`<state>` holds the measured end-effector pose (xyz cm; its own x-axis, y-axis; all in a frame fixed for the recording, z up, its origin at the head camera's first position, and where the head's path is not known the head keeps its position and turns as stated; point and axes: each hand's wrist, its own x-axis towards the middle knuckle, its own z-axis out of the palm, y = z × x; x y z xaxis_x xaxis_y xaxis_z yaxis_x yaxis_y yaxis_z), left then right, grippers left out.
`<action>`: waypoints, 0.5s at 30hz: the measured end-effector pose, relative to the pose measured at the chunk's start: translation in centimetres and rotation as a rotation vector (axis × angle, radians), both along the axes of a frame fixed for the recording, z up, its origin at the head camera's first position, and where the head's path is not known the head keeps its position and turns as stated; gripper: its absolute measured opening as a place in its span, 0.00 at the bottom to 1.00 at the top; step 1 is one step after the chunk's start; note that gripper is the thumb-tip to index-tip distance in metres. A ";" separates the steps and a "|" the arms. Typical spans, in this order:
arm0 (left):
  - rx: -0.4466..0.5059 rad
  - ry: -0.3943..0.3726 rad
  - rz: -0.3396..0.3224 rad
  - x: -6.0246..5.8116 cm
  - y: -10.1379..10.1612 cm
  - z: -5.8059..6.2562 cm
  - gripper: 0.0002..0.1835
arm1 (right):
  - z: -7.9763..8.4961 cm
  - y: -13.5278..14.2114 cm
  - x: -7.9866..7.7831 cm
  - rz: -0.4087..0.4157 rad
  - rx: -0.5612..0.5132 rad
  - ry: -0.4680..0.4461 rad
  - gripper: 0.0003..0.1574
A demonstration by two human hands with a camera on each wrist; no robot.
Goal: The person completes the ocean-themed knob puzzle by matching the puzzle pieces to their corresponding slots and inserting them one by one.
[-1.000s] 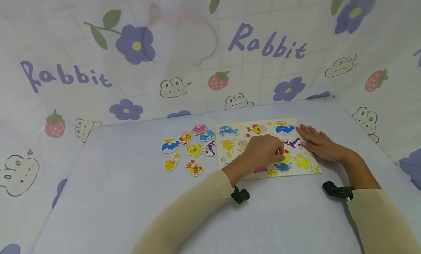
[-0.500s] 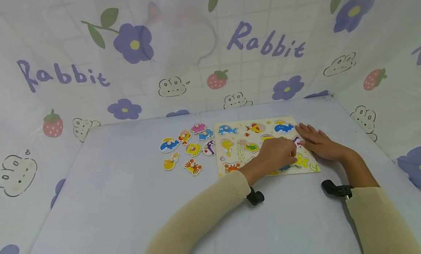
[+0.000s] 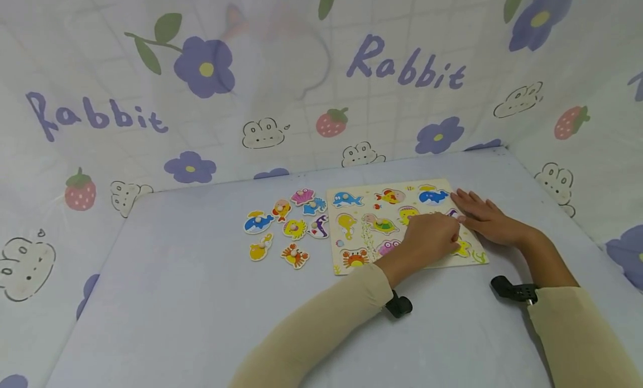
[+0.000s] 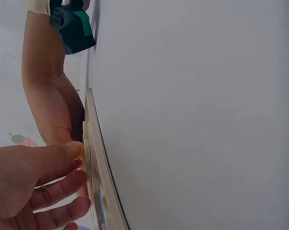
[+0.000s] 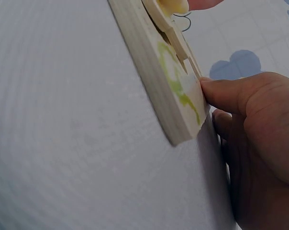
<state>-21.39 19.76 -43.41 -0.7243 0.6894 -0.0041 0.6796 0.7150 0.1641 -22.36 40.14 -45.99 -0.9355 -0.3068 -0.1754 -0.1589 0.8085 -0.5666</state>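
Observation:
My left hand [image 3: 433, 234] reaches over the wooden puzzle board [image 3: 370, 188]. Thumb and finger pinch a yellow starfish puzzle piece [image 3: 463, 248] at the board's lower right; most of it is hidden in the head view. From the right wrist, this piece [image 5: 175, 38] shows standing a little above the board's face, slightly tilted. My right hand [image 3: 489, 220] lies with extended fingers along the board's right edge, its thumb [image 5: 226, 93] touching the corner region. A blue whale piece [image 3: 345, 197] and a turtle piece [image 3: 384, 224], both with knobs, lie in the board.
Left of the board several knobbed pieces lie loose on the white table [image 3: 191, 298], among them a crab [image 3: 295, 255], a pufferfish [image 3: 294, 228] and a pink shell [image 3: 302, 196]. A patterned curtain [image 3: 281, 86] hangs behind the table.
My left hand has moved right across the board with the starfish piece, uncovering the turtle and the crab picture. The right hand has stayed on the board's right edge.

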 end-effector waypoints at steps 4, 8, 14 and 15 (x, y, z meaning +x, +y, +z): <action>0.004 0.012 0.003 0.1 0.3 0.0 0.09 | -0.1 0.1 0.2 0.003 -0.014 0.006 0.44; -0.004 0.030 -0.006 0.2 0.4 0.0 0.09 | -0.4 0.2 0.2 0.004 -0.053 0.036 0.43; -0.019 0.037 -0.004 0.3 0.6 0.0 0.10 | -0.4 0.2 0.3 0.017 -0.070 0.048 0.43; -0.014 0.032 -0.001 0.3 0.6 0.0 0.10 | -0.3 0.2 0.3 0.021 -0.067 0.043 0.43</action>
<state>-21.06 20.37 -43.44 -0.7235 0.6902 0.0092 0.6851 0.7164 0.1322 -22.09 40.33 -46.27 -0.9350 -0.3359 -0.1138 -0.2003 0.7651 -0.6120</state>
